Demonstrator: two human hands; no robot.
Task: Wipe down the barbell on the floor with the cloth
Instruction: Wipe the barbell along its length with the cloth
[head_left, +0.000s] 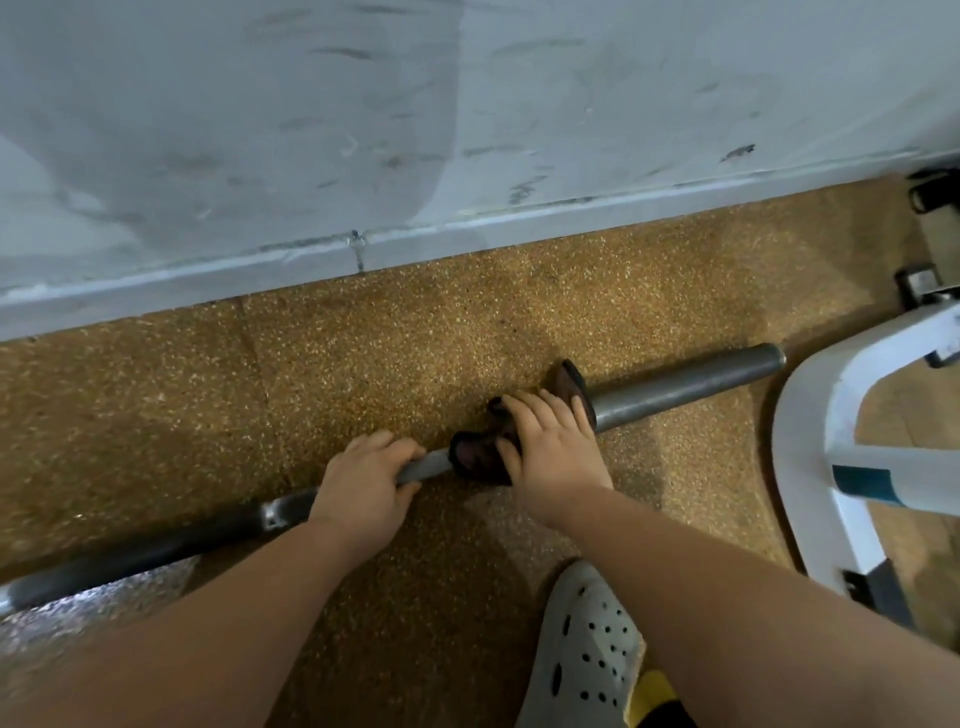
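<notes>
A grey steel barbell (685, 384) lies on the speckled brown floor, running from the lower left up to the right, with its thick sleeve end at the right. My left hand (363, 488) grips the thinner shaft. Just to its right, my right hand (550, 447) presses a dark brown cloth (478, 457) around the bar where the shaft meets the sleeve. The cloth wraps the bar and hides that stretch; one corner sticks up behind my fingers.
A grey scuffed wall (467, 130) with a skirting runs close behind the bar. A white metal equipment frame (810, 431) stands at the right, near the sleeve's end. My foot in a grey perforated clog (587, 654) rests on the floor below my right arm.
</notes>
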